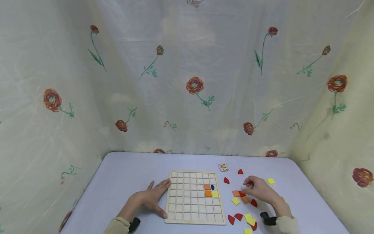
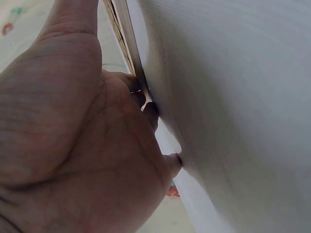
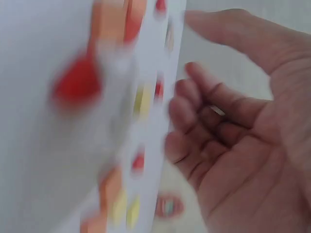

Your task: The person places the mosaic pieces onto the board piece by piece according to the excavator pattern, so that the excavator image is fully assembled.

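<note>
A light wooden grid board [image 1: 191, 198] lies on the white table. My left hand [image 1: 152, 196] spreads its fingers along the board's left edge, with the thumb at the near left corner. In the left wrist view, the left palm [image 2: 87, 145] shows fingertips against the board's side. Inside the grid sit two orange squares [image 1: 207, 190], a yellow square [image 1: 215, 194] and a dark blue curved piece [image 1: 212, 187]. Over the loose pieces at right hovers my right hand [image 1: 261, 190], holding nothing. The right wrist view shows its fingers [image 3: 182, 111] loosely bent, thumb apart.
Red quarter-round pieces [image 1: 231, 219], yellow squares [image 1: 235, 201] and orange squares [image 1: 244, 199] lie scattered right of the board, some overlapping. A small patterned card [image 1: 223, 167] lies beyond its far right corner. Flowered cloth [image 1: 187, 97] hangs around the table's back and sides.
</note>
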The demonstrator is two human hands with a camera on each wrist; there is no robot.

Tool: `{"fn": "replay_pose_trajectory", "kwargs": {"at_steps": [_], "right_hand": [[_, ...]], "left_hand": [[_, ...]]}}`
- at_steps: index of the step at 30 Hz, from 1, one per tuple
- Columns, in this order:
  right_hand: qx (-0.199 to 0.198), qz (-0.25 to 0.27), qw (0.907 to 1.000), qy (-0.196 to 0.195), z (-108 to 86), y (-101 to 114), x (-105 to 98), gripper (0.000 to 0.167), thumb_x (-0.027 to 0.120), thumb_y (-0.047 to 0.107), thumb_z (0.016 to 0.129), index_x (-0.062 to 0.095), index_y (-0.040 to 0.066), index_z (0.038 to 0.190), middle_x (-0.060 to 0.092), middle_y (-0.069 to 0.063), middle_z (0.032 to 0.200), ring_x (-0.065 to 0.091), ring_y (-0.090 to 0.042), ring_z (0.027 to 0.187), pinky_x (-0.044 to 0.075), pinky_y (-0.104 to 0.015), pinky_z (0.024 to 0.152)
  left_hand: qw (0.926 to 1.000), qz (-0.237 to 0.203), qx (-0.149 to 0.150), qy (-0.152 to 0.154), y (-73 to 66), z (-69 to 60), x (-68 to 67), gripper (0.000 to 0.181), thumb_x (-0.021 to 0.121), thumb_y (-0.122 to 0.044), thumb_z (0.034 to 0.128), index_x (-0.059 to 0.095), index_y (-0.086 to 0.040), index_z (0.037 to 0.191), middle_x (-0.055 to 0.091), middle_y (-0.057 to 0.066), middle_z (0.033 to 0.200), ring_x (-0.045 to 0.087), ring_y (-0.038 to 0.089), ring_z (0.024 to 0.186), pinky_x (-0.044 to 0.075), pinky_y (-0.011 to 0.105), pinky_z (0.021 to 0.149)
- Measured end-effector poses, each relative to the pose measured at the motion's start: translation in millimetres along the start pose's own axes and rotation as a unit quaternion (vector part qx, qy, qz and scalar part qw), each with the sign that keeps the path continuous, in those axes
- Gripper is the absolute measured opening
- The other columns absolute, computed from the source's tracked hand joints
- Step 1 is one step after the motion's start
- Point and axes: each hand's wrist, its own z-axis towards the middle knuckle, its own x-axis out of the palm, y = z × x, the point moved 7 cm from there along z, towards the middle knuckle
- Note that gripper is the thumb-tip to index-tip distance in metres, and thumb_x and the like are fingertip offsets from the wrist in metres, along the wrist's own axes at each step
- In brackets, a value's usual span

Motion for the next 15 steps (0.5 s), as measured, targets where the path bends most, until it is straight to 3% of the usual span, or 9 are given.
{"fn": "replay_pose_trajectory", "kwargs": {"at_steps": [6,15], "right_hand": [[0.034,-0.053,0.9979,-0.015,-13.4,-47.3,-27.3,0.032,0.078,0.021,0.079,0.061,0.000,0.095,0.058,-0.004,0.082,0.051,-0.017,0.077,0.047,-0.029,0.066],[0.063,-0.049,0.9962,-0.034,-15.1,-75.0,-31.4,0.028,0.074,0.015,0.082,0.061,-0.005,0.097,0.060,-0.006,0.082,0.053,-0.016,0.071,0.050,-0.029,0.061]], "left_hand": [[0.9999,0.009,-0.004,-0.003,3.0,0.2,2.1,0.126,0.077,-0.065,0.0649,0.010,-0.008,0.156,0.006,0.008,0.164,0.007,0.026,0.151,0.001,0.060,0.119],[0.9999,0.010,-0.010,-0.001,3.8,2.3,2.2,0.127,0.076,-0.067,0.0641,0.010,-0.010,0.156,0.007,0.008,0.164,0.007,0.025,0.151,0.001,0.060,0.119]]}}
